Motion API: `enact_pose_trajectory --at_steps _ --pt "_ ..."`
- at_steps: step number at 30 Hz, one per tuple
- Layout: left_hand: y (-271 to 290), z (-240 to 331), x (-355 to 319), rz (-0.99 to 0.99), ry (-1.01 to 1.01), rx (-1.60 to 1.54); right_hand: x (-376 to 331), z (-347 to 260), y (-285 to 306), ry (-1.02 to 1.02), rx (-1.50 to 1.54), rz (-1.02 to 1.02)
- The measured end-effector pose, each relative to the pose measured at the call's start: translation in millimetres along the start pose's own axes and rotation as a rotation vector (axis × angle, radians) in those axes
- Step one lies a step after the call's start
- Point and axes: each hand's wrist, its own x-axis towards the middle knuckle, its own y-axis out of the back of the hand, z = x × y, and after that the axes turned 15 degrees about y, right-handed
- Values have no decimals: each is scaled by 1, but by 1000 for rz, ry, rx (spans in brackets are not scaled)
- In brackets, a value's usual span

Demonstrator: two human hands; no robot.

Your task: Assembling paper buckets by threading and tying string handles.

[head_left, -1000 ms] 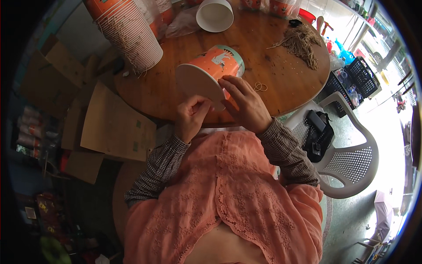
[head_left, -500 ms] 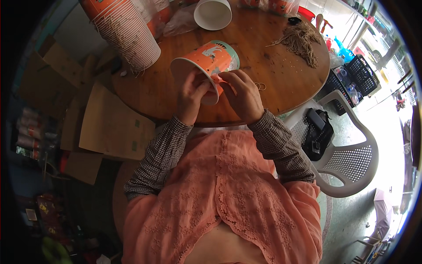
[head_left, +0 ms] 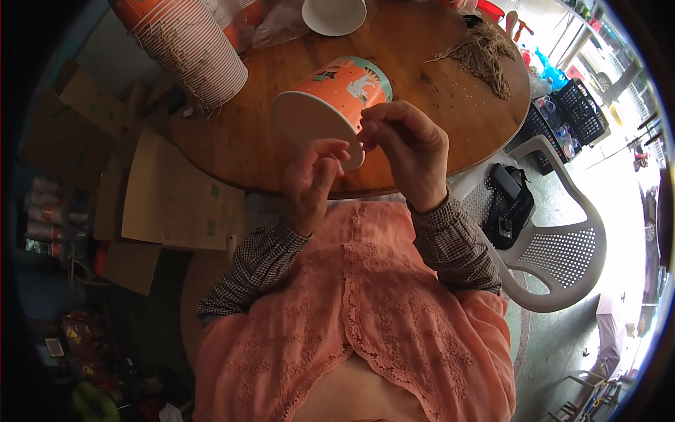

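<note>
An orange paper tub (head_left: pixel 341 93) with pale animal figures and a green band at its far end lies tipped over at the near side of a round wooden worktop (head_left: pixel 415 60). Its wide white mouth faces the person, turned a little to the left.

Both bare hands are at the near right part of the rim. The right hand (head_left: pixel 416 144) has thumb and forefinger drawn together right beside the rim — whether this grip pinches something small, I cannot tell. The left hand (head_left: pixel 309 184) is just in front of the mouth, fingers loosely bent, tips near the rim; whether its grip holds anything is also unclear. Checked cuffs (head_left: pixel 460 246) cover the forearms, below them a coral blouse (head_left: pixel 295 302).

Farther off on the worktop, a tall leaning stack of tubs (head_left: pixel 200 60) stands at the left, with strands of twine hanging over it. A white tub (head_left: pixel 334 15) and a clear plastic bag (head_left: pixel 278 27) are near the top edge, and a tangled bundle of twine (head_left: pixel 481 60) lies at the upper right.

Around the worktop: an opened cardboard box (head_left: pixel 172 190) on the left; on the right, a pale plastic chair (head_left: pixel 562 260) carrying a black bag (head_left: pixel 512 218), with dark crates (head_left: pixel 582 109) beyond — bottles in one of them.
</note>
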Motion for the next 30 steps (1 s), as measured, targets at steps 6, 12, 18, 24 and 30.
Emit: enact_pose_trajectory --at_steps 6,12,18,24,30 --pt "-29 -9 -4 -290 154 -231 4 -11 -7 -17 165 121" --pt "-45 -7 2 -371 292 -260 -3 -5 11 -34 139 132" --pt "-53 -15 19 -234 107 -50 -3 1 31 8 30 215" --pt "-50 -7 22 -103 41 74 0 3 36 11 234 319" --pt "-67 -14 25 -233 156 -198 4 6 27 20 281 356"
